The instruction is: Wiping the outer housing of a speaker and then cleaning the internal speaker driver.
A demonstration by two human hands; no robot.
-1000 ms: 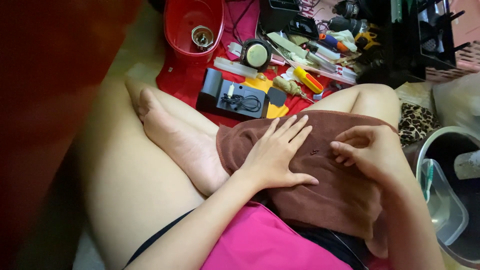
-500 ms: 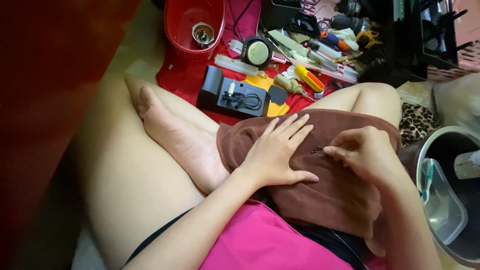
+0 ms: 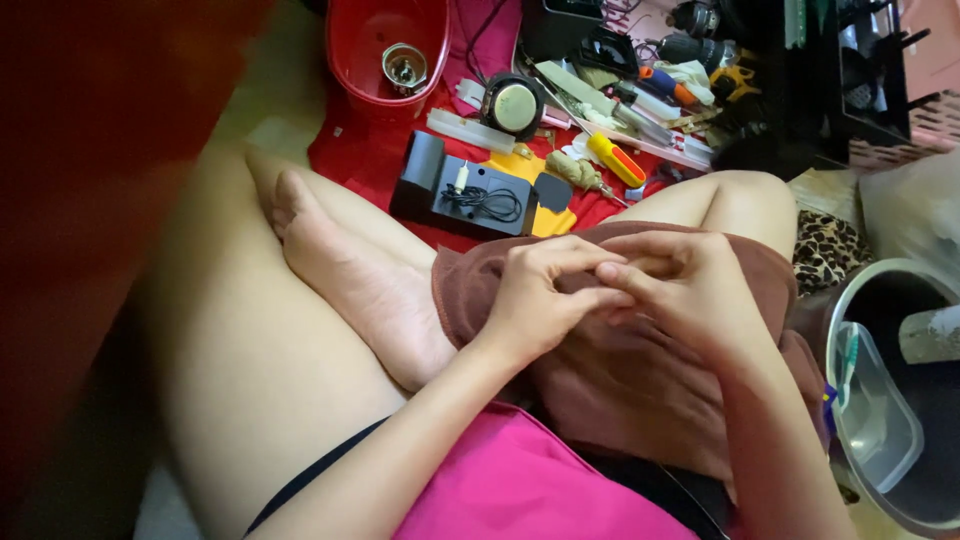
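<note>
Both hands meet over the brown towel (image 3: 640, 390) spread across the lap, the left hand (image 3: 535, 300) curled with fingertips pinched against those of the right hand (image 3: 685, 290), whatever they pinch too small to tell, while beyond the towel a black box (image 3: 470, 190) lies on the red cloth (image 3: 360, 150).

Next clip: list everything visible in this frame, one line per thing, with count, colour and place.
cloth: one, brown, across the lap
bowl: one, red, top centre on the floor
round speaker: one, black rim, beside the bowl
black box: one, holding a coiled wire, on the red mat
screwdriver: one, yellow and red, right of the box
clear tub: one, inside a grey bin, right edge
left hand: on the cloth, fingertips meeting the other hand
right hand: on the cloth, pinching at something too small to tell
</note>
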